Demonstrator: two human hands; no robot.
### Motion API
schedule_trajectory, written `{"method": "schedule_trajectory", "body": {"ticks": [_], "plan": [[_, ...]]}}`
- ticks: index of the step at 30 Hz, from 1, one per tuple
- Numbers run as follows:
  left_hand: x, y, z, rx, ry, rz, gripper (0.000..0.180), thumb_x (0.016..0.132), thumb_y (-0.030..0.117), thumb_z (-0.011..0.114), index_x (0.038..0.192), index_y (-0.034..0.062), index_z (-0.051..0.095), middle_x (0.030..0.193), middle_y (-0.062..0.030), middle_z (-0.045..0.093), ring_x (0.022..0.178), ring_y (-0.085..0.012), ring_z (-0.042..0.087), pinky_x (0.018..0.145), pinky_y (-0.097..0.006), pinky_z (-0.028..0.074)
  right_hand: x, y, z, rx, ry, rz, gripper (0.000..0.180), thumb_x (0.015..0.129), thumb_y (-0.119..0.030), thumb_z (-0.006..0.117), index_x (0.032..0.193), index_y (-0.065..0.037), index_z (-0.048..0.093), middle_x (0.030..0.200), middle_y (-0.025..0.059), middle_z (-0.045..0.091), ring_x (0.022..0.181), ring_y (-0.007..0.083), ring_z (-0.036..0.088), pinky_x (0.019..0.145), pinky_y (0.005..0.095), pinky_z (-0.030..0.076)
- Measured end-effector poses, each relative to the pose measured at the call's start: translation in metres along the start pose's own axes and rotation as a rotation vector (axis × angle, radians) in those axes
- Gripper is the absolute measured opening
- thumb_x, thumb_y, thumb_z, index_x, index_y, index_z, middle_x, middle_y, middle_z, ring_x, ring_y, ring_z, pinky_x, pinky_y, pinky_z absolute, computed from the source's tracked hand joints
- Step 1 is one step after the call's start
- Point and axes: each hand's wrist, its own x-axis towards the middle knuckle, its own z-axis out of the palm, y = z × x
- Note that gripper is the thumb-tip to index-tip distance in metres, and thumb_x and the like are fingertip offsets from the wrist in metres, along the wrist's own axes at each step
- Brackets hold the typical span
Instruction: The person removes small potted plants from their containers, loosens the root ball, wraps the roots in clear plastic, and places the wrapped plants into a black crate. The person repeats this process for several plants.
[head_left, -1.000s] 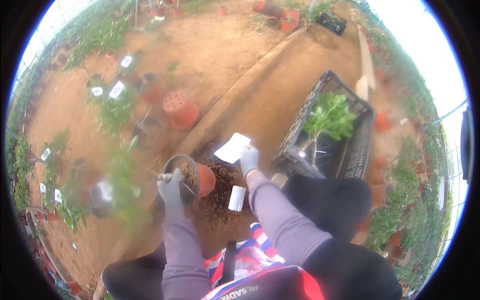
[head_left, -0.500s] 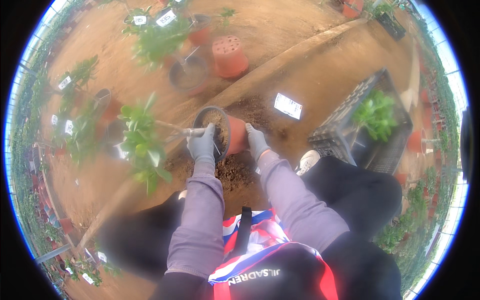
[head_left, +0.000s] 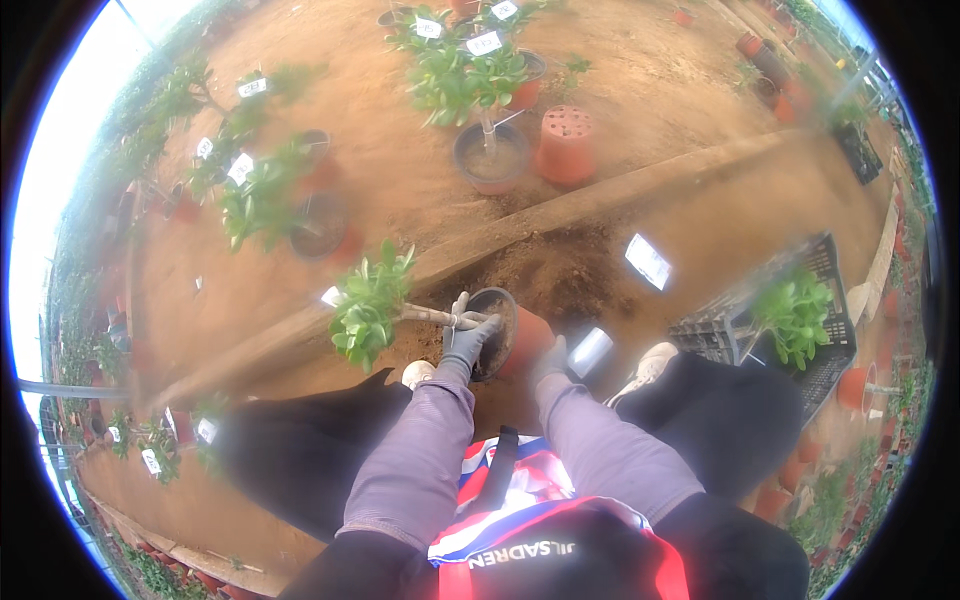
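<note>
A red-brown plastic plant pot (head_left: 533,340) with a dark inside lies tipped on its side between my hands, its mouth facing left. From it a thick pale stem (head_left: 428,315) runs left to a bushy crown of green leaves (head_left: 365,318), with a white tag at its edge. My left hand (head_left: 467,340), in a grey glove, is closed round the stem at the pot's mouth. On the pot's other side my gloved right hand (head_left: 550,363) grips the pot near its base; some of its fingers are hidden. Soil shows inside the pot.
A shiny white object (head_left: 590,352) lies beside my right hand, and a white card (head_left: 648,262) lies farther off. At right stands a black crate (head_left: 835,345) with a leafy plant (head_left: 797,315). An upturned pot (head_left: 566,150) and several tagged potted plants stand beyond a soil ridge.
The view has turned, so the surroundings sit farther right and lower. The pot has come nearer to me, still tipped. My left hand now wraps the stem. The shiny white object now shows.
</note>
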Motion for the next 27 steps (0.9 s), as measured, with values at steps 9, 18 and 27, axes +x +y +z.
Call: {"method": "schedule_trajectory", "body": {"ticks": [9, 18, 27], "plan": [[-0.018, 0.001, 0.010, 1.170, 0.234, 0.779, 0.008, 0.079, 0.013, 0.066, 0.085, 0.0103, 0.070, 0.084, -0.0200, 0.067, 0.108, -0.0427, 0.061, 0.097, -0.056, 0.046, 0.004, 0.004, -0.009, 0.071, -0.017, 0.055, 0.048, 0.098, -0.042, 0.043, 0.111, -0.001, 0.065, 0.111, 0.0109, 0.065, 0.106, 0.0277, 0.060, 0.092, 0.0384, 0.046], [0.015, -0.005, 0.012, 0.987, 0.024, 0.535, 0.009, 0.072, 0.015, 0.072, 0.077, 0.0083, 0.069, 0.101, -0.0151, 0.052, 0.095, -0.0325, 0.056, 0.097, -0.041, 0.045, -0.007, -0.038, 0.011, -0.095, -0.119, -0.062, 0.046, 0.094, -0.041, 0.048, 0.111, -0.003, 0.066, 0.117, 0.0116, 0.066, 0.110, 0.0297, 0.059, 0.096, 0.0402, 0.045], [-0.019, 0.001, 0.005, 0.242, 0.215, -0.011, 0.040, 0.065, 0.022, 0.088, 0.098, 0.0046, 0.073, 0.114, -0.0107, 0.068, 0.102, -0.0196, 0.066, 0.095, -0.031, 0.050, -0.008, -0.011, -0.008, 0.057, -0.008, 0.101, 0.051, 0.096, -0.046, 0.047, 0.127, -0.009, 0.064, 0.135, 0.0088, 0.061, 0.125, 0.0261, 0.054, 0.102, 0.0418, 0.039]]}}
